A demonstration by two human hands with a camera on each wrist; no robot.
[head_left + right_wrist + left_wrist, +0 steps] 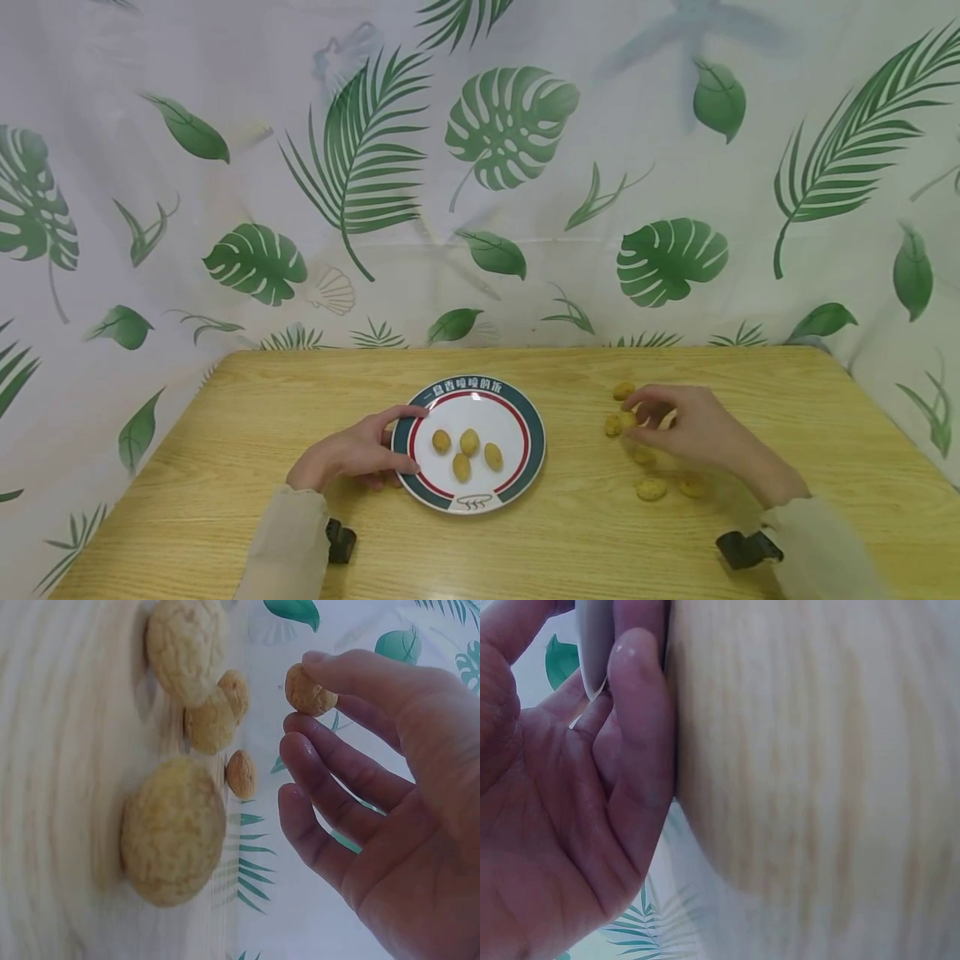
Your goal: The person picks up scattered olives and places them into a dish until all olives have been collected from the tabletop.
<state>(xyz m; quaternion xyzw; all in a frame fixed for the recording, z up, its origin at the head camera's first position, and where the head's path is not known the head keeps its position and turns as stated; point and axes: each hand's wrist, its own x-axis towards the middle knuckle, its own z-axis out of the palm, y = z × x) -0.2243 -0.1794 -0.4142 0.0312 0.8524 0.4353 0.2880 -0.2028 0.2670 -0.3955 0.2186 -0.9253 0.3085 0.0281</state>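
A round white plate [480, 417] with a dark teal rim and a red ring stands on the table. Several small, wrinkled, yellow-brown oval dried fruits [469, 441] lie on it. My left hand [356, 450] grips the plate's left rim, with fingers under the edge [592, 645]. Off to the right, my right hand [690, 425] pinches one wrinkled dried fruit [307, 691] between thumb and fingertips, raised off the table. Around and below that hand several more dried fruits [651, 489] lie on the wood, the nearest ones large in the right wrist view [174, 831].
The light wooden table [577, 550] ends at the back against a white curtain [555, 283] printed with green leaves, which also hangs at both sides. Black straps with small devices [341, 542] sit at both wrists, by the pale sleeves [285, 542].
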